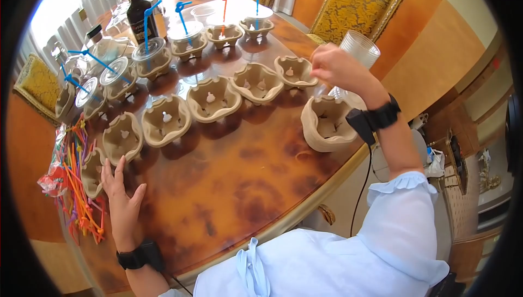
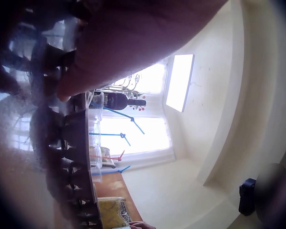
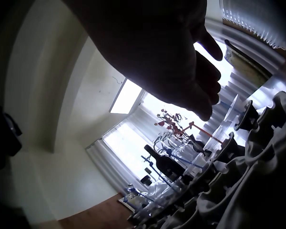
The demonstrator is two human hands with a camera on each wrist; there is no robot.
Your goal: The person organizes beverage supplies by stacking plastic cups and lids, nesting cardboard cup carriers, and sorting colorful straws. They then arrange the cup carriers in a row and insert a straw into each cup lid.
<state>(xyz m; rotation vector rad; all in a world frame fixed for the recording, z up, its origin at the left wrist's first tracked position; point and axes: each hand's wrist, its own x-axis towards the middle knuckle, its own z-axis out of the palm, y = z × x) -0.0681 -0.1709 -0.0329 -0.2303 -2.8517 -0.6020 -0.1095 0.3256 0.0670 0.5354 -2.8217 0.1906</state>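
Note:
My left hand (image 1: 121, 204) rests with spread fingers at the edge of the nearest-left pulp cup holder (image 1: 92, 174). My right hand (image 1: 340, 71) hovers in the air beside the pulp cup holder (image 1: 296, 72) at the right end of the front row, its fingers loosely bent with nothing between them. In the right wrist view the right hand (image 3: 181, 71) is a dark shape over the row. Just behind it in the head view stands a stack of clear plastic cups (image 1: 360, 49). Another pulp holder (image 1: 327, 125), deeper-looking, sits below the right wrist.
Behind the front row, lidded clear cups (image 1: 150, 52) with knotted blue or orange straws stand in more holders. A dark bottle (image 1: 139, 11) rises at the back. Loose colourful straws (image 1: 81, 199) lie at the table's left edge. Yellow chairs (image 1: 354, 5) stand beyond the table (image 1: 229, 188).

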